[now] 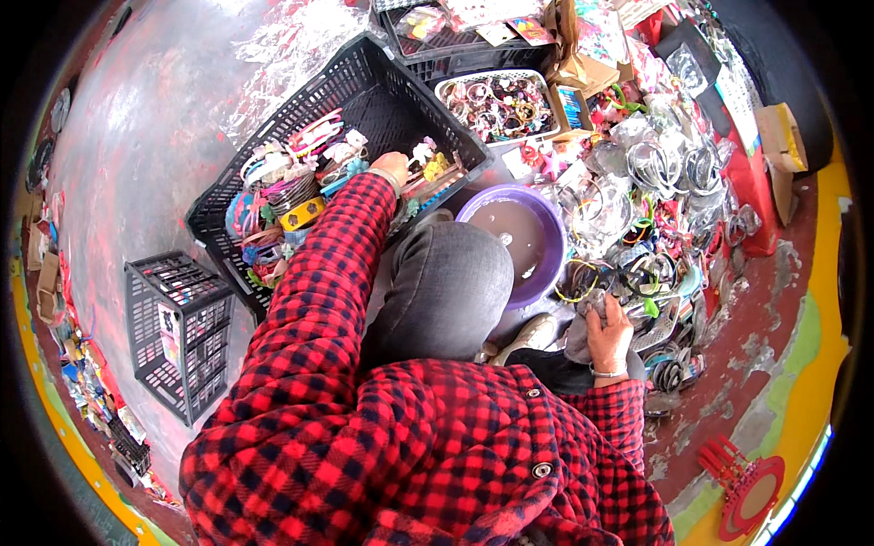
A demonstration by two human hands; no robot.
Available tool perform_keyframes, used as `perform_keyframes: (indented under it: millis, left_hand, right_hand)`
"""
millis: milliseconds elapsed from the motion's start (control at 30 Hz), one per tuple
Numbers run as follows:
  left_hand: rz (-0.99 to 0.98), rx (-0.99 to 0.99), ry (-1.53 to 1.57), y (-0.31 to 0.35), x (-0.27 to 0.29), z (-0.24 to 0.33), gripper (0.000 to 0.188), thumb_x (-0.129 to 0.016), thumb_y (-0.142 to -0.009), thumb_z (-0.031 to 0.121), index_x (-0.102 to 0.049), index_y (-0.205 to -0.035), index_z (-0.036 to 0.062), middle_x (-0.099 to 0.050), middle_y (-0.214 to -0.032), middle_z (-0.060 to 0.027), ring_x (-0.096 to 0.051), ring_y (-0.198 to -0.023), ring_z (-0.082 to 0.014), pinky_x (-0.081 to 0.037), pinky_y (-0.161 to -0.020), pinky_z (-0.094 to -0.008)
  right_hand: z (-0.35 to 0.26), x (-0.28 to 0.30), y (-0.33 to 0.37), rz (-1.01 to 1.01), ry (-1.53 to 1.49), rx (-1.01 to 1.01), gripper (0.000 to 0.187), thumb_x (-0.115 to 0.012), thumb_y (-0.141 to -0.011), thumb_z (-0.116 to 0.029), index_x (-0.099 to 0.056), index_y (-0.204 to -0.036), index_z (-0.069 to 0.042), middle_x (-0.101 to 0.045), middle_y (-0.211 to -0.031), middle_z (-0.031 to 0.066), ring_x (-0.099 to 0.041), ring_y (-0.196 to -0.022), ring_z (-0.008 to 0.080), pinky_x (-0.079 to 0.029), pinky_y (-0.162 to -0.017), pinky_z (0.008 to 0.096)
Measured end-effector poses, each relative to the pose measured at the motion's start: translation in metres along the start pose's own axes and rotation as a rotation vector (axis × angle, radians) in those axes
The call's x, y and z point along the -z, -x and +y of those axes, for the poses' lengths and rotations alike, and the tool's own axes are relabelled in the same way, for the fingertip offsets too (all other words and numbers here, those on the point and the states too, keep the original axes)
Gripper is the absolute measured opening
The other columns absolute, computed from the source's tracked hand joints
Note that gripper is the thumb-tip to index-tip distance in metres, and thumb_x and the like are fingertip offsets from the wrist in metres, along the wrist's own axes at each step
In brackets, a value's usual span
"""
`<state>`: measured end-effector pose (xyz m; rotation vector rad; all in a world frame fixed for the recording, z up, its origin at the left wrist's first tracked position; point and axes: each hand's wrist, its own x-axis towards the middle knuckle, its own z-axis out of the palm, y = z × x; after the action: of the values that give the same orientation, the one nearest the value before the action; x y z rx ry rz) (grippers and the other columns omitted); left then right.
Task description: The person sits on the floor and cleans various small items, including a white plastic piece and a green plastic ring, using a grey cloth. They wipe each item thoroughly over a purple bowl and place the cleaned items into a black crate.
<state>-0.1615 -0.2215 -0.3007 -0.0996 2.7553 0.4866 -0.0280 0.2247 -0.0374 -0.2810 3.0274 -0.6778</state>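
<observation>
My left hand [391, 167] reaches into a large black plastic crate [221, 171], its fingers curled down among the hair accessories. What they hold is hidden. Beside that hand lie headbands with flower ornaments [435, 170], and to its left sits a heap of colourful headbands [289, 187]. A yellow band [302, 215] stands out in the heap. On the right, my right hand [608, 329] is closed on a grey cloth [580, 335], close to a purple basin [557, 244] of murky water.
A pile of loose and bagged headbands [651, 196] spreads on the right. Beyond the basin stands a white basket [549, 86] of small hair accessories. A smaller black crate [182, 332] is at the left, and a red-framed mirror [753, 496] lies at the lower right.
</observation>
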Motion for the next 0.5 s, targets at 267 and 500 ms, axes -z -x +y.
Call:
perform_keyframes:
  millis: [267,500]
  left_hand:
    - [-0.048,-0.172,-0.103,0.008,0.025,0.012,0.02,-0.06,-0.072,0.025,-0.066,-0.076,0.0061,-0.061,-0.076,-0.0159,-0.059,-0.073,-0.0297,-0.046,-0.066,-0.0382]
    - [-0.165,-0.113,-0.091,-0.008,-0.014,-0.009,0.025,-0.058,-0.073,0.024,-0.063,-0.091,0.0073,-0.062,-0.085,-0.0184,-0.059,-0.084,-0.0354,-0.047,-0.075,-0.041]
  right_hand:
    - [0.0,0.0,0.001,-0.007,-0.001,-0.007,0.035,-0.062,-0.073,-0.012,-0.055,-0.104,0.002,-0.06,-0.091,0.0213,-0.06,-0.081,0.0354,-0.048,-0.072,0.0381]
    - [-0.001,0.0,0.003,-0.03,-0.026,-0.066,0.035,-0.063,-0.074,-0.015,-0.055,-0.105,0.0,-0.06,-0.093,0.0212,-0.059,-0.083,0.0351,-0.047,-0.074,0.0381]
